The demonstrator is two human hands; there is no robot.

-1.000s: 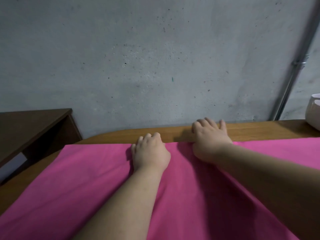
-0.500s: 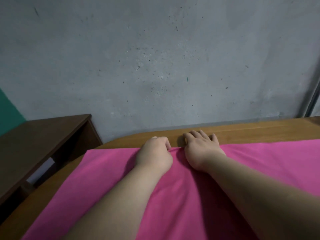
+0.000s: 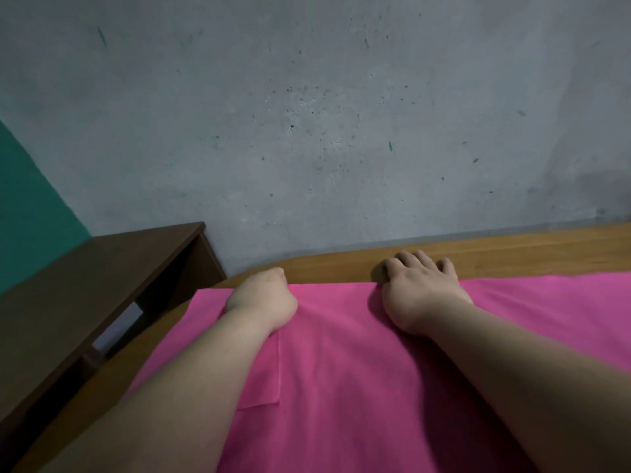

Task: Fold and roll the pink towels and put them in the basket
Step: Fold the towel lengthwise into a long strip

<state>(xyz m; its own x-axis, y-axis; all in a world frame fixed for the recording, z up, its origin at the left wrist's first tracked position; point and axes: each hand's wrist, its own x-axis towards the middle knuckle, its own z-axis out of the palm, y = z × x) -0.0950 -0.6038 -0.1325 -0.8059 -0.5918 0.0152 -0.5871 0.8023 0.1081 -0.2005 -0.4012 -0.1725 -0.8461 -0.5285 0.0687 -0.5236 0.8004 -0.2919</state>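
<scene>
A pink towel point(image 3: 341, 363) lies spread over the wooden table point(image 3: 512, 249), and a layered flap edge shows near its middle left. My left hand point(image 3: 263, 302) is at the towel's far edge close to the left corner, its fingers curled down over the edge and hidden. My right hand point(image 3: 420, 295) is farther right on the same edge. Its bent fingers hook over the hem and the fingertips touch the bare wood beyond. Both forearms lie across the cloth. No basket is in view.
A dark brown side shelf point(image 3: 85, 288) stands lower, left of the table, with a gap between them. A grey concrete wall point(image 3: 341, 131) rises just behind the table's far edge. A teal wall patch point(image 3: 24, 206) is at the far left.
My hands have slid apart along the towel's far edge, the left one toward the left corner. The view has swung left, and the white object at the right has left the frame.
</scene>
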